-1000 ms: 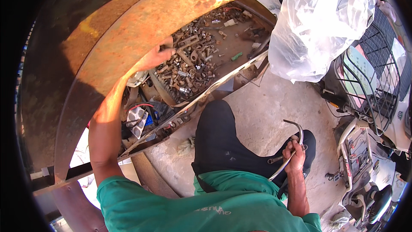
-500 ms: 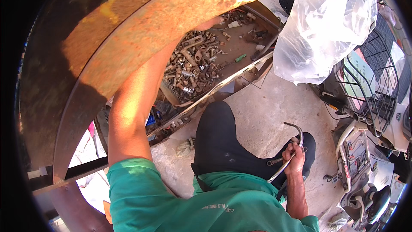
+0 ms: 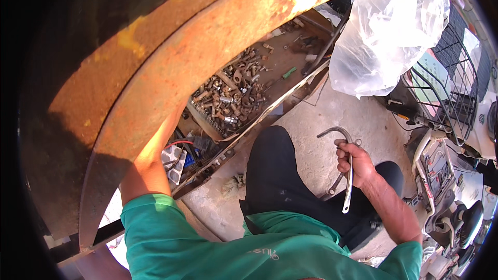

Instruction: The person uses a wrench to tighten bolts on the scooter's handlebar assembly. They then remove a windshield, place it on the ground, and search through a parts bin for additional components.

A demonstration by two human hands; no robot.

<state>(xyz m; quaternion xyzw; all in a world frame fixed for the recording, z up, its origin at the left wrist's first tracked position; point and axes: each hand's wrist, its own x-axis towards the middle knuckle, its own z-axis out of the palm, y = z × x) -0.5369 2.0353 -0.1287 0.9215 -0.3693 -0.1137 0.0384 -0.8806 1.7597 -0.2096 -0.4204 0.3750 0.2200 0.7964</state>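
Note:
In my right hand (image 3: 358,162) is a bent metal bar (image 3: 348,197), hooked at its upper end and flattened with a hole at the lower one. A small ring spanner (image 3: 332,189) is gripped along with it, its two ends showing either side of my fist. My left forearm (image 3: 148,168) reaches up under a rusty curved metal plate (image 3: 171,57), which hides my left hand. Beyond that arm lies a metal tray (image 3: 275,72), heaped with rusty bolts, nuts and sockets (image 3: 233,93). A green-handled tool (image 3: 289,72) rests in it.
A clear plastic bag (image 3: 386,36) hangs at the upper right, by a black wire basket (image 3: 446,93) on a two-wheeler. Nearer, a compartment beside the tray holds wires and a silvery blister-like sheet (image 3: 175,162). Concrete ground (image 3: 306,155) lies between my knees and the tray.
My right hand has risen from my thigh, turning the bent bar more upright. My left arm has drawn back from the tray, and its hand has gone behind the rusty plate.

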